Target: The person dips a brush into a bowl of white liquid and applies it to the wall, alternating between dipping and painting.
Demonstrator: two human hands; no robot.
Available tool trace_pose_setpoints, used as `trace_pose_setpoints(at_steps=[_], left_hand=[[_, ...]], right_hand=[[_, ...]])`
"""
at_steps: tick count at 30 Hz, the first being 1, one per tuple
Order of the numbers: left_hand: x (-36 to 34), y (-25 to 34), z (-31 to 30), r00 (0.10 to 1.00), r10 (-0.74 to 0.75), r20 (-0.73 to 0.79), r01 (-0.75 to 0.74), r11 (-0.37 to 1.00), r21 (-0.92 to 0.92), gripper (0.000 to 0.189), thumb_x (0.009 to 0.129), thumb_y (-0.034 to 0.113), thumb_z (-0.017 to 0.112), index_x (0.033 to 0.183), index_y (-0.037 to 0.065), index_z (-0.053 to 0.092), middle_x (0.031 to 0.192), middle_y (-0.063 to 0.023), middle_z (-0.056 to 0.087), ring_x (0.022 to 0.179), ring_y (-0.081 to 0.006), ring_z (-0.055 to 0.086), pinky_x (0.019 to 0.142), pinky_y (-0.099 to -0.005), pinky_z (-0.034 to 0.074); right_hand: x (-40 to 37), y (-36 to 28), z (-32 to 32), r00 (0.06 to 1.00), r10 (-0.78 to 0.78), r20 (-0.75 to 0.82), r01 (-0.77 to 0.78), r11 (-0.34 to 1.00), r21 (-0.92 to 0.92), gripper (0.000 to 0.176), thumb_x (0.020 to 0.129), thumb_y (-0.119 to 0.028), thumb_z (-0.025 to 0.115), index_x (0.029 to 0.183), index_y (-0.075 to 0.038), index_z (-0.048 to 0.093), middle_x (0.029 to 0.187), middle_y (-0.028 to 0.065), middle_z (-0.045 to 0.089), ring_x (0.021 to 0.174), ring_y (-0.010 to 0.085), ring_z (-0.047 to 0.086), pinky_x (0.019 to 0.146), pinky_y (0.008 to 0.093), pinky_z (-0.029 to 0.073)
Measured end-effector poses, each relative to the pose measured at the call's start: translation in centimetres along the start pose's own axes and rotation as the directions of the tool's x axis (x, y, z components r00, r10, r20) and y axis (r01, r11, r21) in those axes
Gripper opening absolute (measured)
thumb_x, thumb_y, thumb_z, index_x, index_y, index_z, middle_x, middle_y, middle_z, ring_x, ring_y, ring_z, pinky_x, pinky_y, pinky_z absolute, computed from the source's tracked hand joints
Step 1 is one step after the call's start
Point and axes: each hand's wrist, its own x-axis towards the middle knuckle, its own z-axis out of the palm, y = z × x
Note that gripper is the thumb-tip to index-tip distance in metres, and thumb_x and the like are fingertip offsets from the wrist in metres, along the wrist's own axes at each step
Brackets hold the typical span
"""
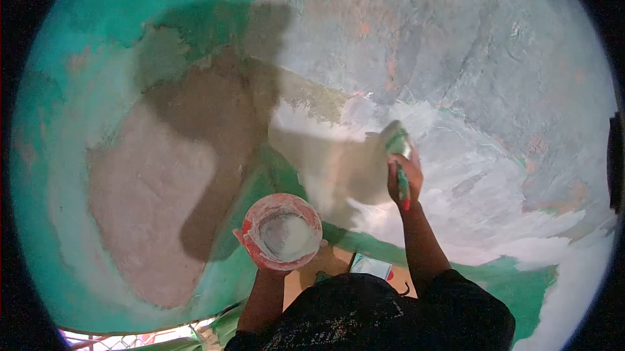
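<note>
Leftward, shadow (218, 91) darkens patchy wall (449, 45).

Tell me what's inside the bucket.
A pale mix, whiter toward the right and greyer toward the left, with whitish smears on the inner wall of the bucket. Whatever lies beneath the mix is covered and can't be seen.

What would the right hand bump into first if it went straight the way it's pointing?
Most likely the wall. The right hand points up toward it, with its tool ahead. Whether the tool already touches is hard to tell.
</note>
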Motion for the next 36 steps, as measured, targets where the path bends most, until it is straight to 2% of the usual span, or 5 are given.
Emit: trace_pose_setpoints(at_steps=[10, 18, 24, 28, 36], left_hand=[[2.6, -2.1, 0.9, 0.917, -0.265, 0.297, 0.308, 0.945, -0.106, 0.115, 0.060, 0.093, 0.053, 0.146, 0.019, 0.037, 0.149, -0.0197, 0.035, 0.131, -0.0504, 0.038, 0.096, -0.0783, 0.034], [2.9, -3.2, 0.8, 0.934, -0.305, 0.188, 0.330, 0.937, -0.118, 0.115, 0.061, 0.093, 0.051, 0.147, 0.018, 0.036, 0.149, -0.0188, 0.035, 0.131, -0.0512, 0.038, 0.095, -0.0789, 0.035], [1.9, -2.8, 1.0, 0.993, -0.108, -0.056, 0.121, 0.914, 0.387, 0.103, 0.063, 0.085, 0.061, 0.141, 0.021, 0.044, 0.143, -0.0161, 0.044, 0.128, -0.0475, 0.042, 0.097, -0.0712, 0.041], [1.6, -2.5, 1.4, 0.985, -0.169, -0.037, 0.171, 0.984, 0.057, 0.104, 0.060, 0.088, 0.059, 0.142, 0.027, 0.042, 0.148, -0.0117, 0.040, 0.134, -0.0462, 0.035, 0.098, -0.0775, 0.032], [1.4, -1.6, -0.8, 0.992, -0.127, 0.013, 0.126, 0.992, 0.018, 0.103, 0.061, 0.089, 0.058, 0.143, 0.029, 0.040, 0.149, -0.0093, 0.038, 0.136, -0.0432, 0.033, 0.101, -0.0775, 0.027]], right_hand=[[-2.1, 1.3, -6.7, 0.967, 0.234, -0.104, -0.238, 0.971, -0.027, 0.015, 0.086, -0.008, 0.069, 0.098, 0.001, 0.066, 0.133, 0.0335, 0.051, 0.115, 0.0401, 0.061, 0.091, 0.0394, 0.051], [1.2, -0.8, -5.0, 0.985, 0.164, 0.060, -0.169, 0.982, 0.081, 0.021, 0.085, -0.006, 0.068, 0.106, -0.002, 0.065, 0.136, 0.0285, 0.051, 0.117, 0.0391, 0.060, 0.092, 0.0363, 0.051], [3.7, -2.4, -1.6, 0.981, 0.096, 0.166, -0.118, 0.985, 0.128, 0.029, 0.083, -0.003, 0.065, 0.112, -0.007, 0.067, 0.142, 0.0187, 0.049, 0.108, 0.0298, 0.066, 0.085, 0.0337, 0.056], [4.1, -1.7, -0.4, 0.992, 0.091, 0.088, -0.093, 0.996, 0.012, 0.026, 0.084, -0.004, 0.066, 0.110, -0.008, 0.067, 0.138, 0.0221, 0.052, 0.096, 0.0320, 0.070, 0.077, 0.0345, 0.058], [3.1, -1.0, 6.8, 0.983, 0.102, 0.150, -0.093, 0.994, -0.063, 0.033, 0.084, -0.009, 0.064, 0.118, -0.014, 0.065, 0.141, 0.0153, 0.051, 0.086, 0.0316, 0.071, 0.070, 0.0369, 0.059]])
